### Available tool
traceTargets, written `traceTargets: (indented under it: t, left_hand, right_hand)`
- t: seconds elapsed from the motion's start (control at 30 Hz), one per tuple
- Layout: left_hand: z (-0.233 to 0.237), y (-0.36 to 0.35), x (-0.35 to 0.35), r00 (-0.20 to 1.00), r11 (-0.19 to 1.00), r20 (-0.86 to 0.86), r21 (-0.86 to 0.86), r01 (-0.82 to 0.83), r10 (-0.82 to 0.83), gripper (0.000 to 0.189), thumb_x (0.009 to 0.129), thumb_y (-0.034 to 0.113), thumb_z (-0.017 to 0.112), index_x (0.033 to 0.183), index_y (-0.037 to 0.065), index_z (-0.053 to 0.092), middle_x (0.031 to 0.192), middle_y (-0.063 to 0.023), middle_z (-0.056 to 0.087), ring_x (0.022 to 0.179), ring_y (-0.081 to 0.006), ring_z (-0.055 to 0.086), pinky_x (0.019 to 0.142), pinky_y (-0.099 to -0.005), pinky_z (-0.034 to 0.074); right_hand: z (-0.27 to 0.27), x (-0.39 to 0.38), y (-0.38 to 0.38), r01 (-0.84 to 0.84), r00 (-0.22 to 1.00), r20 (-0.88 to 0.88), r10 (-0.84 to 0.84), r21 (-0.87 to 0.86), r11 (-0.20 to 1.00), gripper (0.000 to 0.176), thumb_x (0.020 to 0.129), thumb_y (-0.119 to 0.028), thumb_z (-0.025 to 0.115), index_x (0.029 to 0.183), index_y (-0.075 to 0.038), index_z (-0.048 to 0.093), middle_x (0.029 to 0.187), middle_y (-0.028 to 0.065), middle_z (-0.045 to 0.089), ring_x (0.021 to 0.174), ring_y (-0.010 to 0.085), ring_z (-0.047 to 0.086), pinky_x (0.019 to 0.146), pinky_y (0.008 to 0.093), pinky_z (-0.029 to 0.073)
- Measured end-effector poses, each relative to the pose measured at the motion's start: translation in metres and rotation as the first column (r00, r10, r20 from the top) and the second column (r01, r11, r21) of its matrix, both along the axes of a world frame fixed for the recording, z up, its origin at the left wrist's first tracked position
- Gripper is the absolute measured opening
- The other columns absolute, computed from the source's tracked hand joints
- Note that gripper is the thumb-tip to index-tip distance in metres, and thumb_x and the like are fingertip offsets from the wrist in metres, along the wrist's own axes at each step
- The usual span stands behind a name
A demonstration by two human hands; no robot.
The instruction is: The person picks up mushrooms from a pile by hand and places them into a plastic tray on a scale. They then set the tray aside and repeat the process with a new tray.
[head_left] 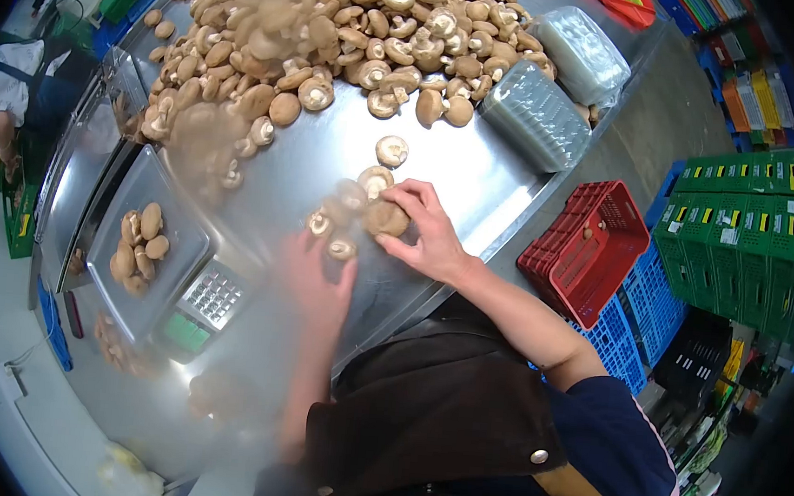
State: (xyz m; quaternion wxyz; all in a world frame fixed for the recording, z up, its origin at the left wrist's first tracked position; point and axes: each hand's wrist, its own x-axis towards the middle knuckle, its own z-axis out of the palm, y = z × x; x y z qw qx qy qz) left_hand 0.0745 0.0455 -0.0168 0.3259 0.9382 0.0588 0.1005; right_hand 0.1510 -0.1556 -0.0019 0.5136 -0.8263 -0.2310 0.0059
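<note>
My right hand (424, 230) is closed round a brown mushroom (385, 218) on the steel table (287, 160). My left hand (320, 275) lies just to its left, hazy from a smear on the lens; its fingers touch or nearly touch a small mushroom (341, 249), and whether it grips anything is unclear. More mushrooms lie loose between and above the hands, among them one stem-up (392, 151). A large mushroom pile (376, 41) covers the table's far side. On the left, a scale tray (112, 258) holds several mushrooms (141, 246).
Stacked clear plastic trays (538, 117) lie at the table's right edge. A red crate (586, 254) stands on blue crates (615, 344) beyond that edge, with green crates (734, 233) farther right. At the far left is another person (9, 87).
</note>
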Motion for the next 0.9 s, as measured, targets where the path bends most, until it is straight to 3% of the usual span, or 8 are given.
traceTargets:
  t: [0.17, 0.3, 0.33, 0.43, 0.53, 0.67, 0.87, 0.9]
  left_hand:
    - [-0.018, -0.009, -0.002, 0.998, 0.989, 0.057, 0.147, 0.012, -0.020, 0.043, 0.074, 0.014, 0.078, 0.113, 0.004, 0.060, 0.140, -0.0190, 0.044, 0.138, -0.0436, 0.031, 0.112, -0.0534, 0.027]
    - [-0.031, 0.003, -0.016, 0.997, 0.997, 0.058, 0.054, -0.046, 0.043, 0.040, 0.076, 0.009, 0.074, 0.113, 0.005, 0.060, 0.140, -0.0191, 0.044, 0.139, -0.0420, 0.032, 0.112, -0.0521, 0.027]
    - [-0.030, 0.005, -0.018, 0.997, 0.998, 0.055, 0.020, -0.060, 0.058, 0.039, 0.077, 0.009, 0.073, 0.113, 0.004, 0.060, 0.140, -0.0191, 0.044, 0.139, -0.0414, 0.032, 0.112, -0.0516, 0.027]
    - [-0.032, 0.009, -0.019, 0.994, 0.993, 0.060, -0.075, -0.089, 0.093, 0.037, 0.078, 0.007, 0.071, 0.113, 0.003, 0.059, 0.140, -0.0192, 0.045, 0.138, -0.0398, 0.033, 0.113, -0.0498, 0.028]
    - [-0.033, 0.013, -0.020, 0.995, 0.991, 0.034, -0.095, -0.090, 0.094, 0.038, 0.079, 0.008, 0.071, 0.115, 0.002, 0.057, 0.141, -0.0193, 0.045, 0.138, -0.0392, 0.034, 0.113, -0.0486, 0.028]
    - [-0.023, 0.013, -0.016, 0.990, 0.953, 0.029, -0.273, -0.128, 0.141, 0.049, 0.079, 0.014, 0.072, 0.122, 0.002, 0.053, 0.144, -0.0198, 0.043, 0.139, -0.0393, 0.033, 0.114, -0.0478, 0.026]
    - [-0.019, 0.025, 0.030, 0.993, 0.994, 0.059, -0.044, 0.105, -0.102, 0.069, 0.079, 0.023, 0.074, 0.138, 0.002, 0.044, 0.149, -0.0194, 0.038, 0.141, -0.0382, 0.031, 0.115, -0.0471, 0.025]
    - [-0.021, 0.030, 0.036, 0.993, 0.988, 0.045, -0.105, 0.110, -0.106, 0.071, 0.079, 0.025, 0.074, 0.139, 0.003, 0.044, 0.149, -0.0193, 0.038, 0.141, -0.0379, 0.031, 0.115, -0.0471, 0.025]
  right_hand:
    - [0.007, -0.005, 0.008, -0.216, 0.975, 0.057, 0.217, -0.013, 0.976, 0.060, 0.075, -0.013, 0.079, 0.128, -0.006, 0.051, 0.134, 0.0161, 0.043, 0.112, 0.0367, 0.057, 0.093, 0.0402, 0.051]
    - [-0.009, -0.006, 0.023, -0.373, 0.926, 0.052, 0.373, -0.017, 0.928, 0.047, 0.077, -0.014, 0.077, 0.117, -0.005, 0.053, 0.138, 0.0140, 0.042, 0.111, 0.0366, 0.058, 0.089, 0.0392, 0.054]
    - [-0.019, -0.005, 0.025, -0.402, 0.915, 0.009, 0.404, -0.084, 0.912, 0.040, 0.078, -0.015, 0.076, 0.109, -0.006, 0.054, 0.141, 0.0125, 0.042, 0.122, 0.0340, 0.053, 0.099, 0.0413, 0.049]
    - [-0.035, 0.009, 0.024, -0.304, 0.874, 0.283, 0.396, -0.317, 0.898, 0.036, 0.077, -0.014, 0.075, 0.107, -0.007, 0.056, 0.143, 0.0116, 0.042, 0.134, 0.0309, 0.043, 0.112, 0.0448, 0.037]
    - [-0.032, 0.008, 0.020, -0.312, 0.888, 0.229, 0.399, -0.339, 0.888, 0.036, 0.075, -0.013, 0.075, 0.106, -0.008, 0.056, 0.145, 0.0109, 0.041, 0.140, 0.0290, 0.034, 0.119, 0.0476, 0.026]
    - [-0.024, 0.007, 0.018, -0.309, 0.902, 0.212, 0.375, -0.290, 0.906, 0.036, 0.075, -0.014, 0.074, 0.105, -0.006, 0.057, 0.141, 0.0129, 0.045, 0.137, 0.0319, 0.037, 0.116, 0.0479, 0.030]
    - [-0.026, 0.011, 0.028, -0.250, 0.917, 0.243, 0.315, -0.266, 0.931, 0.033, 0.077, -0.012, 0.072, 0.106, -0.004, 0.058, 0.136, 0.0159, 0.048, 0.133, 0.0343, 0.041, 0.113, 0.0482, 0.034]
    - [-0.024, 0.013, 0.026, -0.261, 0.918, 0.236, 0.320, -0.250, 0.932, 0.034, 0.077, -0.011, 0.072, 0.108, -0.004, 0.057, 0.136, 0.0163, 0.048, 0.132, 0.0349, 0.041, 0.112, 0.0478, 0.034]
